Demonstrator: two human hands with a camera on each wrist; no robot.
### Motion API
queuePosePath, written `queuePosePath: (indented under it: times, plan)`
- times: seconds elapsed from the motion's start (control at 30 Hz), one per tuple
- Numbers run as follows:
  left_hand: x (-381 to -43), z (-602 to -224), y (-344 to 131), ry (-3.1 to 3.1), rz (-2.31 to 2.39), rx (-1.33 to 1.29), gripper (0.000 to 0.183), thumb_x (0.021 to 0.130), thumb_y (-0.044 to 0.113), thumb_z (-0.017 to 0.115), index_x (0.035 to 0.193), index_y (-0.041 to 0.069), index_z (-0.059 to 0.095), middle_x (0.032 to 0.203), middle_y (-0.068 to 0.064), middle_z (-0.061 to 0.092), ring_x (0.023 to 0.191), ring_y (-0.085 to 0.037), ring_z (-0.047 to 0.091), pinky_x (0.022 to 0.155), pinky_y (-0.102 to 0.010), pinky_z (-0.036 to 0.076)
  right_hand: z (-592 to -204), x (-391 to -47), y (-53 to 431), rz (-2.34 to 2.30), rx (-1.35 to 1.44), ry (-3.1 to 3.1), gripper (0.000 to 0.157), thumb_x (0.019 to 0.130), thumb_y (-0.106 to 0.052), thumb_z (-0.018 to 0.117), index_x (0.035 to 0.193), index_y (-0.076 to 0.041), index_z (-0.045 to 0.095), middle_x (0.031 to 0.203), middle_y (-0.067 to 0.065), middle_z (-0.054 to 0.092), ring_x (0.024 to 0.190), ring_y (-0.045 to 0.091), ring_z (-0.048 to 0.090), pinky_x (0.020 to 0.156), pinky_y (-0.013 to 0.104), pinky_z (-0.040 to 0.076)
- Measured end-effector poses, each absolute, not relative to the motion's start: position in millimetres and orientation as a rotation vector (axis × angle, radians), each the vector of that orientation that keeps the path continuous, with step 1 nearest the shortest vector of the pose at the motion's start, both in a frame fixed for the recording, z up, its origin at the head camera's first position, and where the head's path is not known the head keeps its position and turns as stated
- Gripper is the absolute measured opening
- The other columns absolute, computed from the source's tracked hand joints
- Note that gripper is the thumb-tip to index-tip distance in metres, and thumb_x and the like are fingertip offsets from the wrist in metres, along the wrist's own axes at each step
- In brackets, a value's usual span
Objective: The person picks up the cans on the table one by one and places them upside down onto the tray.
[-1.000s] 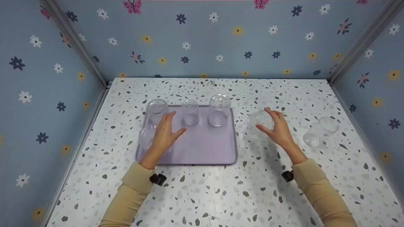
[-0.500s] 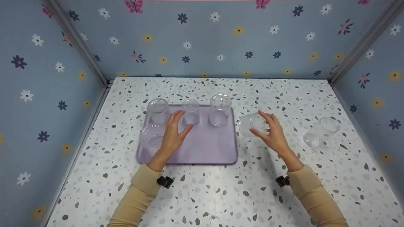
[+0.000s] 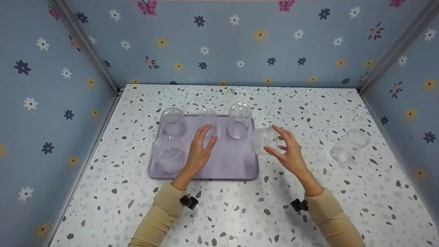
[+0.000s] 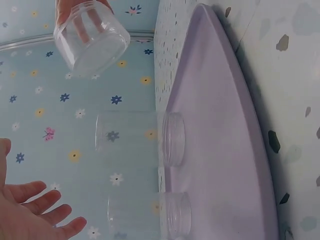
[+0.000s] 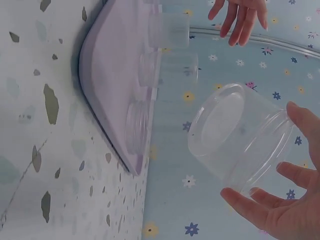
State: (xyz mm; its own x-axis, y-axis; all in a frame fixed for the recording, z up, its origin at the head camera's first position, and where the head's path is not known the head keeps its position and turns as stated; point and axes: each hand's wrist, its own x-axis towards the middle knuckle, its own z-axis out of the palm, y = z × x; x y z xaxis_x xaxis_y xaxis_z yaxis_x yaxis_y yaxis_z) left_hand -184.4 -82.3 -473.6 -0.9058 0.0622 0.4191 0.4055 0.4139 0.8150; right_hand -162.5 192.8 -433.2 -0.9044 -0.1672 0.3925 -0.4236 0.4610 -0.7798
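Note:
My right hand (image 3: 289, 152) holds a clear plastic jar (image 3: 262, 141) by its threaded neck, thumb and fingers spread round it. The jar is tilted on its side, base toward the left, raised above the right edge of the lilac tray (image 3: 233, 163). In the right wrist view, its round base (image 5: 222, 117) faces the tray side. Over the tray, my left hand (image 3: 199, 152) hovers with fingers parted and nothing in them. Nearest to it are a small clear jar (image 3: 208, 118), partly behind its fingertips, and a wide clear jar (image 3: 167, 156) at the tray's front left.
Also on the tray stand a clear jar (image 3: 173, 120) at back left and a tall one (image 3: 240, 120) at back right. Another clear jar (image 3: 349, 144) lies on the speckled table (image 3: 308, 103) at right. Flower-patterned panels (image 3: 219, 41) enclose the table.
My right hand has carried the jar leftward from the bare table to the tray's right edge. My left hand has moved right across the tray, away from the wide jar.

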Motion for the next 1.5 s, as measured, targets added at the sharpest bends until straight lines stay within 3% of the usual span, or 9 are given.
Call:
queuePosePath:
  times: [0.13,0.43,0.67,0.8,1.17,1.5]
  plan:
    - [-182.3,-477.2,-77.4,-2.318,-1.523,-0.420,0.047,0.090,0.025,0.051,0.124,-0.005,0.045,0.126,-0.017,0.044,0.119,-0.025,0.038,0.100,-0.036,0.027,-425.8,-153.4,181.5,1.432,0.537,-2.451,0.060,0.075,-0.003,0.068,0.128,0.003,0.041,0.123,0.025,0.041,0.100,0.040,0.046,0.071,0.053,0.046]
    - [-174.6,-482.7,-64.0,-2.308,-1.686,-0.484,0.046,0.088,0.019,0.053,0.130,0.003,0.041,0.131,-0.012,0.039,0.118,-0.023,0.038,0.084,-0.044,0.039,-433.9,-149.1,171.7,1.576,0.547,-2.446,0.058,0.078,-0.004,0.066,0.130,0.003,0.040,0.124,0.024,0.041,0.100,0.037,0.048,0.074,0.050,0.047]
    - [-154.6,-459.4,-51.2,-2.307,-1.787,-0.589,0.049,0.084,0.006,0.053,0.129,-0.006,0.037,0.130,-0.024,0.036,0.115,-0.034,0.037,0.083,-0.049,0.039,-443.6,-148.9,167.7,1.678,0.551,-2.446,0.058,0.081,-0.005,0.063,0.132,0.002,0.037,0.127,0.025,0.039,0.101,0.037,0.050,0.075,0.045,0.048]
    - [-150.5,-459.1,-45.4,-2.299,-1.829,-0.626,0.053,0.083,0.006,0.054,0.131,-0.005,0.035,0.130,-0.025,0.035,0.115,-0.035,0.036,0.083,-0.053,0.038,-447.0,-150.2,166.0,1.748,0.532,-2.439,0.057,0.082,-0.004,0.062,0.132,0.004,0.036,0.126,0.026,0.040,0.101,0.037,0.051,0.074,0.042,0.049]
    - [-150.4,-468.2,-35.0,-2.278,-2.016,-0.618,0.067,0.079,0.009,0.063,0.136,0.001,0.029,0.135,-0.020,0.030,0.117,-0.033,0.036,0.083,-0.050,0.042,-452.8,-149.7,158.0,1.940,0.492,-2.445,0.050,0.087,-0.002,0.053,0.133,0.002,0.034,0.123,0.027,0.041,0.102,0.038,0.051,0.076,0.046,0.047]
    - [-150.8,-471.0,-27.1,-2.185,-2.102,-0.650,0.068,0.077,0.005,0.065,0.134,-0.003,0.030,0.129,-0.024,0.033,0.111,-0.037,0.041,0.077,-0.039,0.048,-453.3,-150.6,159.9,2.178,0.436,-2.389,0.047,0.092,-0.002,0.044,0.136,0.000,0.029,0.124,0.024,0.040,0.105,0.042,0.048,0.077,0.049,0.046]
